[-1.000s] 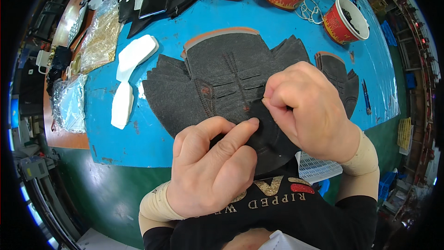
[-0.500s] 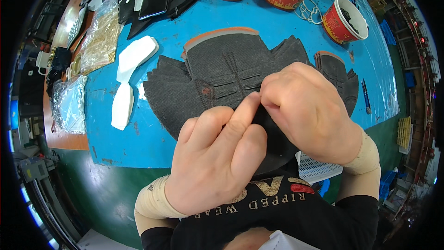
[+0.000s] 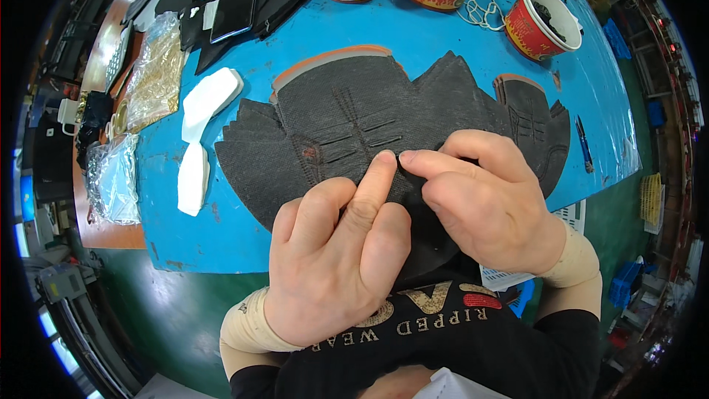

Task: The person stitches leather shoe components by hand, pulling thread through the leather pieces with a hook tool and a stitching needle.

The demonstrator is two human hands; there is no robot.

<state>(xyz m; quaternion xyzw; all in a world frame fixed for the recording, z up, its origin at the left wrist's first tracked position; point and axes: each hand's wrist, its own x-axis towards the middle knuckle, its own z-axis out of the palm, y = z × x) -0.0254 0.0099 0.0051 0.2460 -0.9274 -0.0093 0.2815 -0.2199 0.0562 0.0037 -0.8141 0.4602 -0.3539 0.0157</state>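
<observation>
Dark grey fabric shoe uppers (image 3: 258, 159) lie stacked and fanned on the table, with an orange and grey far edge, stitched lines and narrow slits. My left hand (image 3: 332, 258) holds the near part of the top upper; its index finger presses beside the slits, the other fingers are bent, and the thumb tip is hidden. Just right of that fingertip, my right hand (image 3: 484, 203) bears on the same upper with its index tip, its other fingers curled. Smooth black material (image 3: 425, 225) shows between the hands. Whatever lies under the right fingertips is too small to name.
A second stack of uppers (image 3: 528, 118) and a pen (image 3: 584, 145) lie to the right on the blue tabletop (image 3: 295, 33). Red paper tubs (image 3: 543, 22) with black bits and white cord (image 3: 484, 11) stand farther back. White pieces (image 3: 210, 100), plastic bags (image 3: 155, 66) and a phone (image 3: 236, 4) are leftward.
My right hand has loosened from a tight pinch, its index finger now stretched toward the left fingertip. The left index still presses on the upper. The whole view has shifted slightly.
</observation>
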